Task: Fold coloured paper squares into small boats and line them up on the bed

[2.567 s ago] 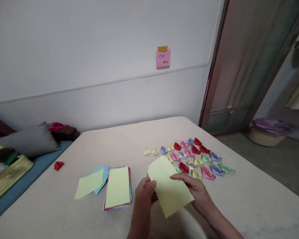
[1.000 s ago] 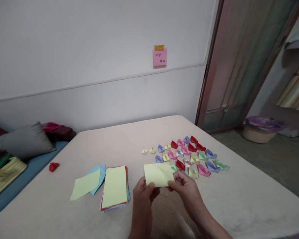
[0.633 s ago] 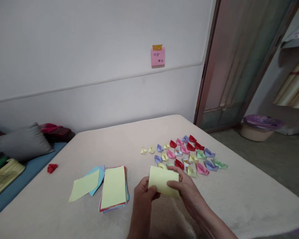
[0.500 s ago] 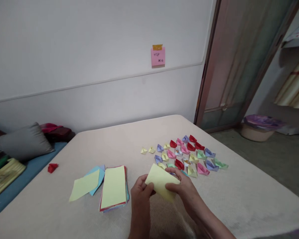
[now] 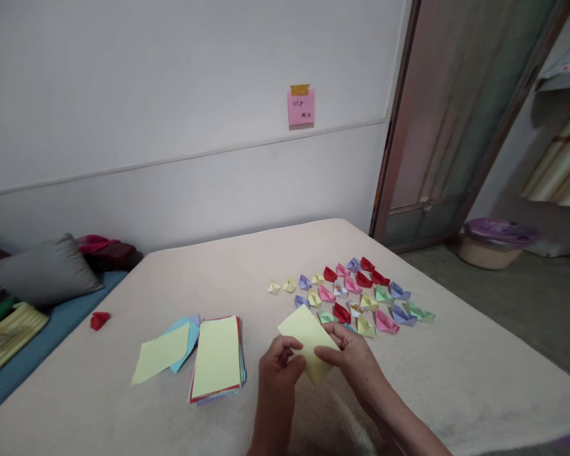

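Note:
A pale yellow sheet of paper [image 5: 308, 329] is held above the near part of the cloth-covered surface, tilted with one corner pointing away from me. My left hand [image 5: 281, 364] pinches its left edge between thumb and fingers. On the right edge, my right hand [image 5: 349, 351] grips with the thumb on top and the fingers behind. Just beyond the hands stand rows of small folded paper boats [image 5: 351, 285] in red, pink, purple, green, yellow and patterned paper. A stack of coloured paper [image 5: 217, 358], yellow on top, lies left of my left hand.
Loose yellow and blue sheets [image 5: 164, 351] lie beside the stack. Farther left is a red folded paper piece [image 5: 99, 320]. A grey cushion [image 5: 42, 272] rests past the left edge. A pink note [image 5: 301, 109] is taped to the wall. On the floor at right stands a lined basin [image 5: 494, 244].
The sheet has turned in my hands, its lower corner now pointing more toward me. My left hand has shifted right and its fingers have come onto the sheet's front.

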Demonstrator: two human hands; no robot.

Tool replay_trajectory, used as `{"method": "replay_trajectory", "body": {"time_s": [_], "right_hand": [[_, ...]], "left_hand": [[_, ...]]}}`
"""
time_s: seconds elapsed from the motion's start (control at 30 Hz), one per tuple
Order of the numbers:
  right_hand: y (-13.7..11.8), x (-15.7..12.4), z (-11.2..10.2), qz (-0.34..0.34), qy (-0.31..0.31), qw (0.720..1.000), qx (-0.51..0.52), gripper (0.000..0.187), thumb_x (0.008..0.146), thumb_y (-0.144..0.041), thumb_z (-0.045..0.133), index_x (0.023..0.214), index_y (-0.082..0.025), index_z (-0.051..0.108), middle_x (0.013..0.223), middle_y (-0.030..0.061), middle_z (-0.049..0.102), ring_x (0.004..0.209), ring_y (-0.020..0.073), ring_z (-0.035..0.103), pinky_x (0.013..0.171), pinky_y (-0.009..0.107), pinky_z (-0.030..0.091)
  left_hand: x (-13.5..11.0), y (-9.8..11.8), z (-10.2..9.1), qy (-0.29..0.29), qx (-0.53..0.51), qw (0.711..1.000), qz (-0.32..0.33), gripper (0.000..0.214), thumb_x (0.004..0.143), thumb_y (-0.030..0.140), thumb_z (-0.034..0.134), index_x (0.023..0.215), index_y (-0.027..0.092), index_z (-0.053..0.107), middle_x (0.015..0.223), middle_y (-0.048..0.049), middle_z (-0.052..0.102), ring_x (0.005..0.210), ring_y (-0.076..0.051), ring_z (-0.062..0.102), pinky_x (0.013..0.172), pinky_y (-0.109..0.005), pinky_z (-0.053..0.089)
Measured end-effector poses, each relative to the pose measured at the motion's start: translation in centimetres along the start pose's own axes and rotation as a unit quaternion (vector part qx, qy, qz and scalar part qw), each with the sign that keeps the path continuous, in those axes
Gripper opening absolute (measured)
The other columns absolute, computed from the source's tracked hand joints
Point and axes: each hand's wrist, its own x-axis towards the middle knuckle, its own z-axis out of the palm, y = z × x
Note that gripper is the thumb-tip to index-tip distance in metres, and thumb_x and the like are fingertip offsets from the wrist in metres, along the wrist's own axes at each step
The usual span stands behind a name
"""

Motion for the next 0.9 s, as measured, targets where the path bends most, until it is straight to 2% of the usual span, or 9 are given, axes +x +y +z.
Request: {"method": "replay_trajectory", "body": {"time_s": [0.1, 0.27, 0.33, 0.47, 0.57, 0.7, 0.8, 0.9], "right_hand": [[0.0, 0.1, -0.2, 0.002, -0.011, 1.0, -0.027, 0.021, 0.06, -0.015, 0.068, 0.079, -0.016, 0.059, 0.066, -0.0024, 0.067, 0.057, 0.0131, 0.056, 0.052, 0.021, 0.038], [-0.5, 0.5, -1.6, -0.03, 0.039, 0.996, -0.068, 0.021, 0.066, -0.016, 0.066, 0.085, -0.016, 0.058, 0.048, -0.0079, 0.054, 0.046, 0.0102, 0.047, 0.048, 0.022, 0.035], [-0.7, 0.5, -2.0, -0.06, 0.03, 0.996, -0.062, 0.026, 0.07, -0.016, 0.064, 0.095, -0.017, 0.059, 0.053, -0.0065, 0.056, 0.05, 0.0111, 0.051, 0.052, 0.023, 0.038], [-0.6, 0.3, -2.0, -0.073, -0.065, 0.994, -0.055, 0.053, 0.07, -0.011, 0.062, 0.121, -0.025, 0.054, 0.086, -0.0004, 0.066, 0.074, 0.0148, 0.061, 0.067, 0.027, 0.044], [0.1, 0.2, -1.5, -0.081, -0.098, 0.987, -0.102, 0.041, 0.069, -0.009, 0.062, 0.106, -0.026, 0.067, 0.093, 0.0017, 0.067, 0.08, 0.0162, 0.061, 0.069, 0.027, 0.044], [0.6, 0.1, -1.1, -0.121, -0.073, 0.982, -0.124, 0.019, 0.066, -0.015, 0.069, 0.082, -0.023, 0.075, 0.085, 0.0027, 0.068, 0.08, 0.0183, 0.06, 0.07, 0.027, 0.045], [0.3, 0.0, -1.2, -0.109, -0.02, 0.989, -0.093, 0.018, 0.063, -0.017, 0.072, 0.079, -0.023, 0.074, 0.078, 0.0009, 0.067, 0.072, 0.0168, 0.06, 0.065, 0.026, 0.045], [-0.1, -0.1, -1.1, -0.094, -0.017, 0.992, -0.088, 0.019, 0.063, -0.017, 0.071, 0.081, -0.023, 0.073, 0.077, 0.0006, 0.068, 0.069, 0.0161, 0.06, 0.063, 0.025, 0.045]], "left_hand": [[0.0, -0.1, -0.6, 0.023, 0.103, 0.994, -0.021, 0.011, 0.062, 0.015, 0.066, 0.072, 0.014, 0.07, 0.056, 0.002, 0.059, 0.055, -0.011, 0.049, 0.054, -0.022, 0.037], [0.2, 0.3, -1.5, 0.084, 0.133, 0.987, -0.01, 0.023, 0.063, 0.018, 0.067, 0.084, 0.015, 0.074, 0.069, -0.0012, 0.066, 0.064, -0.014, 0.053, 0.061, -0.024, 0.041], [0.2, 0.6, -1.6, 0.096, 0.123, 0.988, -0.015, 0.025, 0.064, 0.02, 0.067, 0.087, 0.015, 0.074, 0.072, -0.002, 0.067, 0.066, -0.015, 0.055, 0.062, -0.025, 0.042], [0.0, 1.2, -1.4, 0.095, 0.078, 0.992, -0.035, 0.026, 0.065, 0.022, 0.067, 0.089, 0.014, 0.073, 0.077, -0.0036, 0.069, 0.07, -0.016, 0.058, 0.064, -0.025, 0.045], [-0.2, 1.2, -1.2, 0.073, 0.048, 0.996, -0.026, 0.025, 0.067, 0.022, 0.065, 0.09, 0.015, 0.073, 0.083, -0.0052, 0.071, 0.076, -0.018, 0.061, 0.068, -0.027, 0.047], [-0.3, 1.1, -1.1, 0.049, 0.029, 0.998, -0.007, 0.023, 0.07, 0.022, 0.062, 0.089, 0.015, 0.073, 0.093, -0.0071, 0.07, 0.087, -0.022, 0.062, 0.076, -0.03, 0.049], [-0.4, 1.2, -1.0, 0.046, 0.04, 0.998, -0.014, 0.026, 0.071, 0.021, 0.061, 0.093, 0.014, 0.072, 0.091, -0.0073, 0.07, 0.085, -0.021, 0.062, 0.075, -0.03, 0.049], [-0.5, 1.2, -1.2, 0.043, 0.064, 0.997, -0.013, 0.027, 0.07, 0.021, 0.062, 0.094, 0.014, 0.072, 0.087, -0.0064, 0.07, 0.081, -0.02, 0.061, 0.072, -0.029, 0.048]]}}
